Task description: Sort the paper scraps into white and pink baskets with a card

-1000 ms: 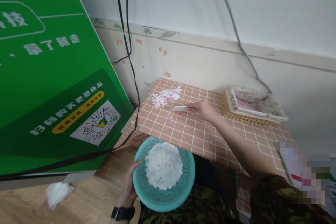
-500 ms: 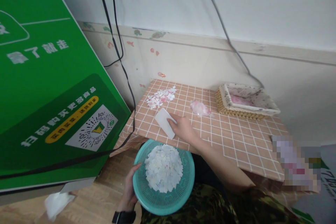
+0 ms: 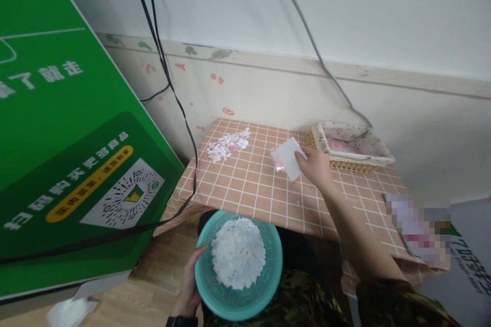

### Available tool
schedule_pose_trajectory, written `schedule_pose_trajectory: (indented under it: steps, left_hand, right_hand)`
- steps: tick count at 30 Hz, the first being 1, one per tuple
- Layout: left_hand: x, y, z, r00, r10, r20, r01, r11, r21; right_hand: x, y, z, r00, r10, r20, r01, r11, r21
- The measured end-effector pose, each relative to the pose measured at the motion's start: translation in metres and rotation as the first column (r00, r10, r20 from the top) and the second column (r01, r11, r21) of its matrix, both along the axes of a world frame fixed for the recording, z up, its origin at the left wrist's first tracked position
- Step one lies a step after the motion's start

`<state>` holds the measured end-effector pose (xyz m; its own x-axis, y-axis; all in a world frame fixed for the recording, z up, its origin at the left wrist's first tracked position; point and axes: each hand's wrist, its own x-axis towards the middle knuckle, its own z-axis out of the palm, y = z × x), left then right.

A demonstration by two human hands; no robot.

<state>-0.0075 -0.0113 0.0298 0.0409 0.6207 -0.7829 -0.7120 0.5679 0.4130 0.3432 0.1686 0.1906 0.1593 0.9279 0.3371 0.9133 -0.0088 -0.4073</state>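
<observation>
My left hand (image 3: 191, 278) grips the left rim of a turquoise plastic colander (image 3: 274, 276), held below the table's front edge. Inside it lies a heap of small white paper pieces (image 3: 238, 253). Over the table, my right hand (image 3: 315, 164) is closed on a flat white card (image 3: 290, 159), its fingers at the card's right edge. The card partly covers a small pinkish clear bundle (image 3: 276, 162), perhaps plastic; whether the two touch I cannot tell. To the left, a pile of white and pink paper scraps (image 3: 228, 145) is spread on the tabletop.
A brown checked cloth covers the table (image 3: 249, 189) against the wall. At its back right stands a cloth-lined wicker basket (image 3: 355, 166) with something pink inside. A green panel (image 3: 76, 112) rises at left, with black cables (image 3: 157, 41) hanging beside it.
My right hand has carried the white card rightward, from near the table's front edge to over the pinkish bundle. My left hand still holds the colander. The view has shifted slightly.
</observation>
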Motion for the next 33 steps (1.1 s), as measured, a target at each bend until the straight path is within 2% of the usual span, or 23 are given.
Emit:
schedule_pose_trajectory:
  steps: [6, 12, 17, 21, 26, 31, 33]
  left_hand:
    - [0.005, 0.002, -0.003, 1.000, -0.008, -0.007, 0.008, 1.000, -0.017]
    - [0.002, 0.001, -0.008, 1.000, 0.021, -0.004, -0.021, 1.000, -0.010]
    - [0.001, 0.000, -0.012, 0.999, 0.006, 0.034, -0.006, 1.000, -0.013]
    - [0.002, 0.000, -0.009, 1.000, 0.003, 0.022, -0.003, 1.000, 0.003]
    - [0.002, 0.000, -0.008, 1.000, 0.012, 0.013, -0.012, 1.000, -0.002]
    - [0.000, 0.000, -0.013, 0.999, 0.032, -0.014, -0.032, 0.999, 0.002]
    - [0.000, 0.000, -0.013, 0.999, 0.035, -0.007, -0.035, 0.999, 0.004]
  right_hand:
    - [0.000, 0.013, 0.014, 0.986, 0.086, 0.140, -0.069, 0.990, -0.121]
    - [0.000, 0.022, 0.022, 0.984, 0.108, 0.144, -0.086, 0.985, -0.149]
    - [-0.002, 0.024, 0.029, 0.974, 0.209, 0.082, -0.191, 0.963, -0.190]
    - [-0.002, 0.024, 0.028, 0.980, 0.180, 0.085, -0.163, 0.970, -0.178]
    - [-0.003, 0.024, 0.026, 0.963, 0.258, 0.072, -0.241, 0.951, -0.194]
    - [0.008, 0.029, 0.032, 0.989, 0.131, 0.071, -0.115, 0.974, -0.194]
    - [0.009, 0.031, 0.033, 0.989, 0.122, 0.088, -0.099, 0.970, -0.224]
